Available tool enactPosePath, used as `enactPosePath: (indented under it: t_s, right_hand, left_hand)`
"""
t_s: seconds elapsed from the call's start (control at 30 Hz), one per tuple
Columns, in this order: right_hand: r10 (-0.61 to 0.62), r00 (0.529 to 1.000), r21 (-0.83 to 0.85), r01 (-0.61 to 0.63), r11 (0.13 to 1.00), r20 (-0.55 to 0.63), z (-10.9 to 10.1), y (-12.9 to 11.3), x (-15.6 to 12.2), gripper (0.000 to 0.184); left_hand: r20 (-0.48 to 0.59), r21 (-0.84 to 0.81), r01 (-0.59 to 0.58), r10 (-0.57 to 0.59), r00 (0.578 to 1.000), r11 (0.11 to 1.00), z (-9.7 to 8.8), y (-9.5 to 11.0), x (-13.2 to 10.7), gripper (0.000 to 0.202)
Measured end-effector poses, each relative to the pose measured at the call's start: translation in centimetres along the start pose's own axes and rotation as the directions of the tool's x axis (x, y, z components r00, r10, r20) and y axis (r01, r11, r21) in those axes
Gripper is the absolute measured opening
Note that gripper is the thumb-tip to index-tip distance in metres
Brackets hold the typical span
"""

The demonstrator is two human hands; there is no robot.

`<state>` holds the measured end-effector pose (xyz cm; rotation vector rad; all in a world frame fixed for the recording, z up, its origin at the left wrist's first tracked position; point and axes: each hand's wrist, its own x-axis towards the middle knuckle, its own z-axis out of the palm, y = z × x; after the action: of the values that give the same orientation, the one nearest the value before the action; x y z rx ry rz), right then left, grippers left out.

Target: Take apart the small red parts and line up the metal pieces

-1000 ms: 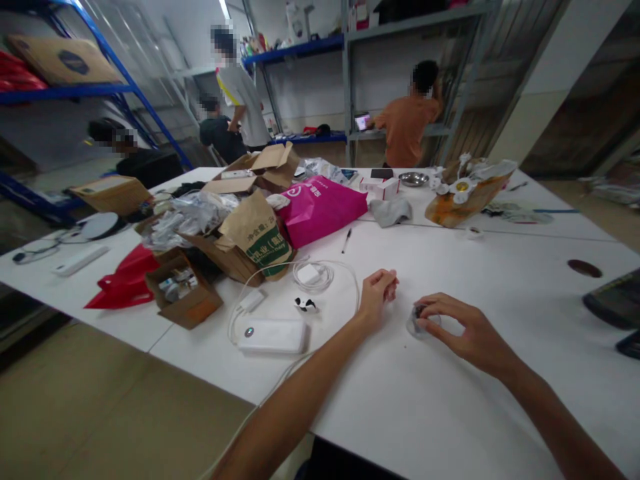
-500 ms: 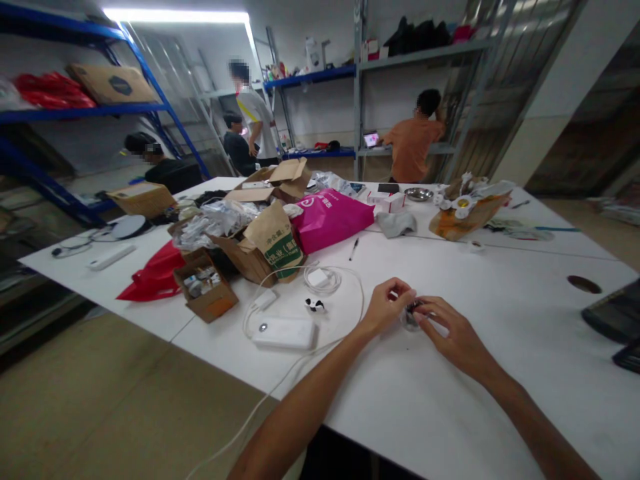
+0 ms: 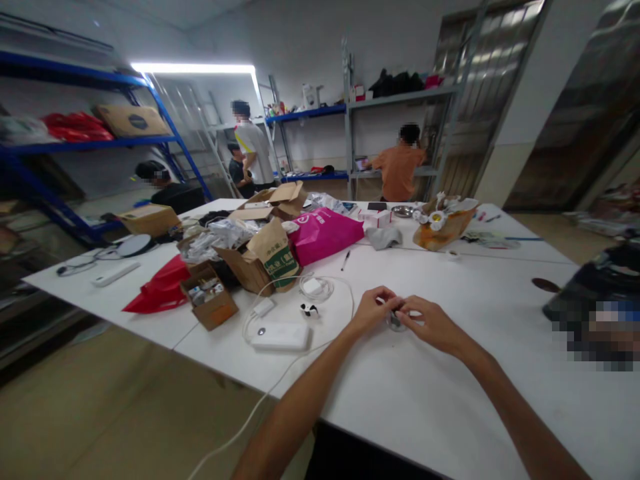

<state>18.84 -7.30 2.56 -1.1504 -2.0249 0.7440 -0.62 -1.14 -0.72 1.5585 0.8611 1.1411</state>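
My left hand (image 3: pixel 374 308) and my right hand (image 3: pixel 429 321) meet over the white table (image 3: pixel 450 393), fingers pinched together on a small dark object in a clear wrapper (image 3: pixel 397 320). It is too small and hidden by my fingers to name. Just left of my hands lie a white power bank (image 3: pixel 280 336), a coiled white cable with its plug (image 3: pixel 315 288) and a small black-and-white item (image 3: pixel 309 309).
A pink bag (image 3: pixel 324 233), brown paper bags (image 3: pixel 270 253), open cardboard boxes (image 3: pixel 210 303), a red bag (image 3: pixel 163 288) and a pen (image 3: pixel 345 260) crowd the table's left and middle. Several people stand or sit by blue shelves at the back. A dark object (image 3: pixel 590 293) lies at the right edge.
My right hand has brought the small wrapped object over to my left hand, and both now pinch it. The camera has tilted upward, showing more of the room.
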Motion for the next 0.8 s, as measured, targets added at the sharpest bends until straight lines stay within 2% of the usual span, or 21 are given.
enactPosePath:
  t_s: [0.13, 0.3, 0.43, 0.53, 0.67, 0.73, 0.8]
  right_hand:
    - [-0.005, 0.997, -0.276, 0.025, 0.961, 0.074, -0.6, -0.6, 1.6, 0.030]
    - [0.059, 0.997, -0.634, -0.016, 0.773, 0.047, 0.8, -1.9, 3.0, 0.033]
    - [0.112, 0.994, -0.780, -0.073, 0.622, -0.003, 1.9, -2.9, 3.5, 0.036]
    - [0.102, 0.995, -0.822, -0.066, 0.565, -0.010, 2.0, -3.5, 3.7, 0.036]
    - [0.028, 1.000, -0.805, -0.026, 0.593, -0.011, 1.6, -3.7, 3.9, 0.033]
    - [-0.050, 0.996, -0.745, -0.018, 0.667, -0.068, 1.2, -3.4, 4.0, 0.031]
    - [-0.132, 0.975, -0.618, -0.006, 0.786, -0.178, 0.5, -2.6, 3.9, 0.031]
  left_hand:
    - [-0.019, 0.012, -0.030, 0.030, 0.999, 0.999, -0.8, -0.1, 0.5, 0.049]
    - [-0.075, 0.012, -0.051, 0.051, 0.996, 0.999, -1.6, 0.0, 0.8, 0.048]
    - [-0.095, 0.004, -0.082, 0.082, 0.992, 0.997, -1.7, -0.2, 1.1, 0.046]
    - [-0.112, 0.019, -0.109, 0.110, 0.988, 0.994, -1.7, -0.7, 1.4, 0.044]
    - [-0.147, 0.033, -0.124, 0.127, 0.981, 0.992, -1.7, -1.1, 1.6, 0.043]
    - [-0.162, 0.039, -0.112, 0.117, 0.980, 0.993, -1.9, -1.1, 1.7, 0.043]
    - [-0.183, 0.063, -0.096, 0.106, 0.977, 0.993, -2.1, -1.1, 1.8, 0.042]
